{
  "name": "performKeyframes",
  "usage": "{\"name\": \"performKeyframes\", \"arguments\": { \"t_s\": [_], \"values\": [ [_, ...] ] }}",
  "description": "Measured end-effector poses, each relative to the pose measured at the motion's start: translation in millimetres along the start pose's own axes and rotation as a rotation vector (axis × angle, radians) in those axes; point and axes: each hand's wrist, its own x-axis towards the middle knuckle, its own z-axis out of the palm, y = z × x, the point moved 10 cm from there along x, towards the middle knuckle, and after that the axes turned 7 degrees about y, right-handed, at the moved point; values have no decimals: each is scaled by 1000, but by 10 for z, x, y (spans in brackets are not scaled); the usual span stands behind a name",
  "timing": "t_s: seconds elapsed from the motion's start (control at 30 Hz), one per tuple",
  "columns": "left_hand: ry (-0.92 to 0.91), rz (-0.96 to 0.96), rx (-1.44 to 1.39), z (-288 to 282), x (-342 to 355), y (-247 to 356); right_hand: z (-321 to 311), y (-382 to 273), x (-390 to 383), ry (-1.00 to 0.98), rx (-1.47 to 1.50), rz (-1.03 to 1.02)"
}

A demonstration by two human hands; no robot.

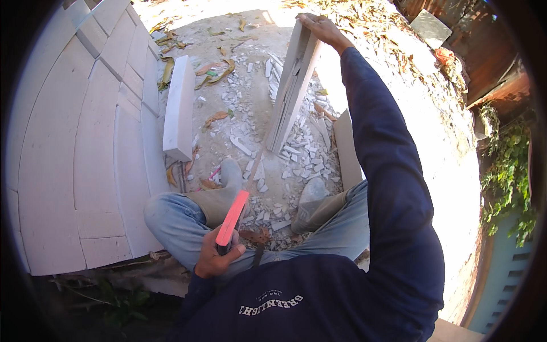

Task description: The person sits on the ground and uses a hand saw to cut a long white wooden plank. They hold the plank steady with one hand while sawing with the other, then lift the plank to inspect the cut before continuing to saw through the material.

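our right hand (319, 25) clasps the top of an upright stone slab (293, 85); our left hand (213, 259) grips a red-handled tool (232, 219). the slab looks heavy, stiff and brittle, best held by its upper edge.

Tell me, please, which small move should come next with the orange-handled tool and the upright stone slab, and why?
Probably swing the orange-handled tool in the left hand toward the lower edge of the upright stone slab. The right hand already steadies the slab's top, the tool is raised but apart from the stone, and stone chips lie around the slab's base.
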Motion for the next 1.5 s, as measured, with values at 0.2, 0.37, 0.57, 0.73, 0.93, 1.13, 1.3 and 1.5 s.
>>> {"name": "performKeyframes", "arguments": {
  "t_s": [0.2,0.37,0.57,0.73,0.93,1.13,1.3,1.5],
  "values": [
    [-21,49,60,65,127,231,-15,-12,-42,-7,1,51],
    [15,165,74,77,138,305,-10,-2,-44,-5,38,26],
    [35,-27,-68,203,233,26,54,-4,-23,-15,59,40],
    [10,-184,-30,-3,-191,-156,72,-77,-72,-18,90,36],
    [58,17,-1,21,-193,162,39,14,-70,7,50,29],
    [43,-33,-48,194,217,200,66,-133,-126,-8,81,10],
    [73,-62,2,107,-112,96,7,-94,-123,17,45,-4],
    [101,-207,-89,7,-432,108,29,-163,-135,-6,112,-3]
  ]
}}
